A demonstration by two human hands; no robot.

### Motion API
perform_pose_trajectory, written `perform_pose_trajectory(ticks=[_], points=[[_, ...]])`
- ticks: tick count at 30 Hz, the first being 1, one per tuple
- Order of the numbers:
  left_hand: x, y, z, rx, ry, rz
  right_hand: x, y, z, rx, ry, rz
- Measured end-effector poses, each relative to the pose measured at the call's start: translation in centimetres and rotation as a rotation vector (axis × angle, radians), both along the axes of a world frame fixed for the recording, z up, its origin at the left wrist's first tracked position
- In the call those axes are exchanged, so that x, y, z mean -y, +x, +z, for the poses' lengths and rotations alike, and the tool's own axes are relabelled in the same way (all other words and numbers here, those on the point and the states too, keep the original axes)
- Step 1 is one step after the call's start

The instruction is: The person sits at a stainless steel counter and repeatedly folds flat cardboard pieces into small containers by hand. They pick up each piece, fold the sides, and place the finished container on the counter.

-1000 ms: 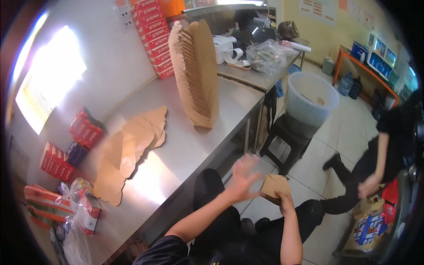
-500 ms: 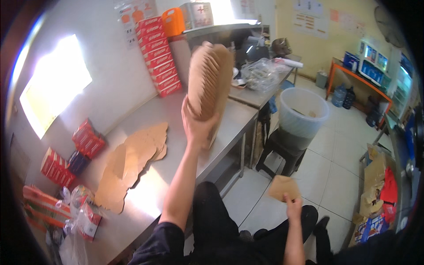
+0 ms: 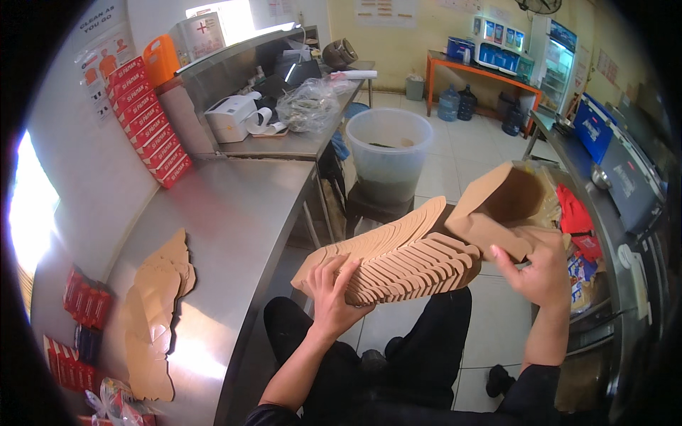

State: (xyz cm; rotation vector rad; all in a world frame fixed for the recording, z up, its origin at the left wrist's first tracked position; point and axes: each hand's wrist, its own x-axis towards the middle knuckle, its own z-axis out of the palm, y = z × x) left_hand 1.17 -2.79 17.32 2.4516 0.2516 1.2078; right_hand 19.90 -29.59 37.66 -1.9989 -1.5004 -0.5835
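A long stack of nested brown cardboard food boxes [image 3: 415,266] lies slanted above my lap. My left hand [image 3: 332,290] is closed around its left end, fingers over the top. At the stack's right end, my right hand [image 3: 536,273] grips a single opened cardboard box [image 3: 490,202] by its near side, thumb raised along the wall. This box has angled sides and a hollow interior, and it touches or nearly touches the stack; I cannot tell which. Flat, unfolded cardboard blanks [image 3: 153,323] lie piled on the steel table [image 3: 220,213] to my left.
Behind the stack, a large translucent bucket [image 3: 389,153] stands on a dark stool. Red cartons [image 3: 148,124] form a tower at the table's back. A white printer [image 3: 229,117] and plastic bags [image 3: 312,106] sit on the far counter. On my right runs another steel counter [image 3: 568,160].
My left hand has lowered the stack from upright over the table to lying slanted over my lap. My right hand has risen to the stack's right end, holding an opened box. The view has turned right.
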Motion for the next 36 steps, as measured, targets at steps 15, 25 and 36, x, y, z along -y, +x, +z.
perform_pose_trajectory(ticks=[15, 25, 36], points=[[0.4, -2.5, -2.5, -0.073, -0.080, 0.026, -3.1, 3.6, -2.1, -1.102, -0.516, 0.417], [-0.4, -4.7, 1.2, -0.463, -0.510, -0.525, -2.2, 5.6, -3.1, -1.162, -1.022, 0.356], [3.0, -5.7, -2.8, -0.517, -0.696, -0.833, -1.2, 3.3, -12.2, -1.135, -1.321, 0.545]])
